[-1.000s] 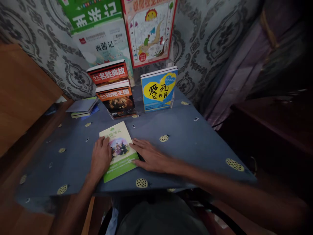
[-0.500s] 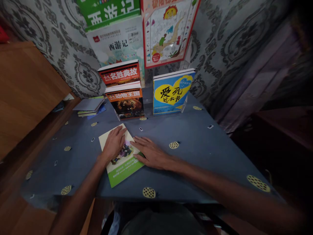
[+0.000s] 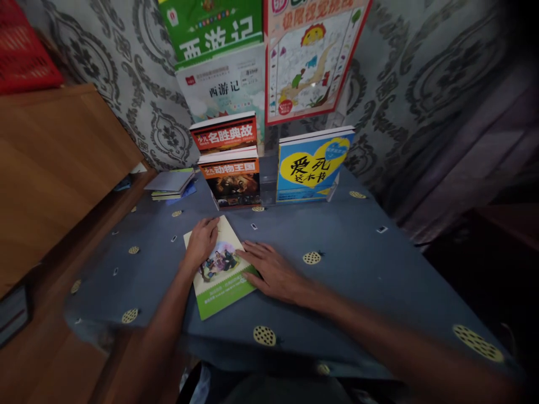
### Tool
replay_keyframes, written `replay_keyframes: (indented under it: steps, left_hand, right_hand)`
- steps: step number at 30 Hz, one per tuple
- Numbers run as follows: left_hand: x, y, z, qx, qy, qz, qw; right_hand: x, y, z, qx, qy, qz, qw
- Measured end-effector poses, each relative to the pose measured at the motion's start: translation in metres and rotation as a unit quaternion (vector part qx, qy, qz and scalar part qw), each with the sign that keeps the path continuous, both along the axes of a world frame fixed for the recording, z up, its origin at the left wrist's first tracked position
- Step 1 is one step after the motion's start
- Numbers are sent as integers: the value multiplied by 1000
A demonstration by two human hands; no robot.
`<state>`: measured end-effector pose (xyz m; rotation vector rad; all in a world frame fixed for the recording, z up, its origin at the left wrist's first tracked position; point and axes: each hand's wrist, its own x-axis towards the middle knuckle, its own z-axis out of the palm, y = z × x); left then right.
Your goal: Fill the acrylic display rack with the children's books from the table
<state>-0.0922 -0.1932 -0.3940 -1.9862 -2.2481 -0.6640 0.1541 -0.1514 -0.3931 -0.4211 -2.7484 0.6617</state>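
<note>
My two hands rest on one book (image 3: 219, 264), which lies closed and cover up on the table (image 3: 349, 269), near the front edge and turned at a slight angle to it.

Left hand (image 3: 202, 242): laid palm down over the upper left of the cover, fingers extended toward the far edge; it presses from above and is clamped on nothing.

Right hand (image 3: 273, 274): placed at the right edge of the book, fingers extended and thumb apart from them. The thumb tip lies at the green band. Nothing is pinched between thumb and fingers.

Clear rack (image 3: 269, 191): stands at the rear of the table, beyond the book and apart from both hands. Contents by position:

- Lower left: lion book (image 3: 233, 185) in front, red book (image 3: 231, 134) directly behind it.
- Lower right: blue book (image 3: 314, 171). Two pale edges show along its top; I cannot tell whether they belong to a second volume.
- Upper left: pale book (image 3: 227, 84) in front of a green book (image 3: 210, 31).
- Upper right: pink book (image 3: 311, 70), cover outward.

Stack (image 3: 170, 182): lies flat at the rear left of the table, outside the rack.

Red basket (image 3: 25, 50): sits on the cabinet (image 3: 63, 174) at far left, partly out of view; its interior cannot be seen.
</note>
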Motion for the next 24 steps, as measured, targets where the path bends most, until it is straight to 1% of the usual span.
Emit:
replay_keyframes:
  steps: [4, 10, 17, 24]
  left_hand:
    - [2, -2, 1, 3, -3, 31, 1000]
    - [5, -4, 6, -17, 13, 66, 998]
    - [4, -5, 5, -5, 20, 78, 997]
    - [1, -7, 4, 3, 15, 74, 997]
  right_hand:
    - [0, 0, -3, 3, -5, 1, 1000]
    - [-1, -1, -7, 3, 29, -8, 1000]
    - [1, -2, -13, 9, 64, -6, 998]
    - [0, 0, -15, 22, 60, -11, 998]
